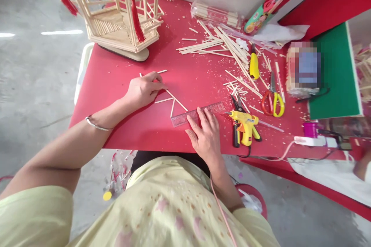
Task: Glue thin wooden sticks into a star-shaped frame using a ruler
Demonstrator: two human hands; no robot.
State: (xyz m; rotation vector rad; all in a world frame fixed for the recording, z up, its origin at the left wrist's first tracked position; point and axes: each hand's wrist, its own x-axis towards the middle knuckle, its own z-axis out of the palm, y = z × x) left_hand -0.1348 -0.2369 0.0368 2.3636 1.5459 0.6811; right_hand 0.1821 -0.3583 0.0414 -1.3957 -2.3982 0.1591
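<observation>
My left hand [146,88] is closed in a pinch on a thin wooden stick [176,100] that slants down toward the ruler. Shorter sticks branch off near it, and more stick ends show behind the hand; how they join is partly hidden. A clear plastic ruler [181,119] lies tilted on the red tabletop, close to the lower ends of the sticks. On the ruler, my right hand [206,133] rests with its fingers stretched out flat.
A stick-built pavilion model [116,27] with red tassels stands at the back left. Loose sticks [203,46] litter the back. To the right lie a yellow glue gun [246,125], scissors [272,100], a yellow utility knife [254,65] and a power strip [310,141].
</observation>
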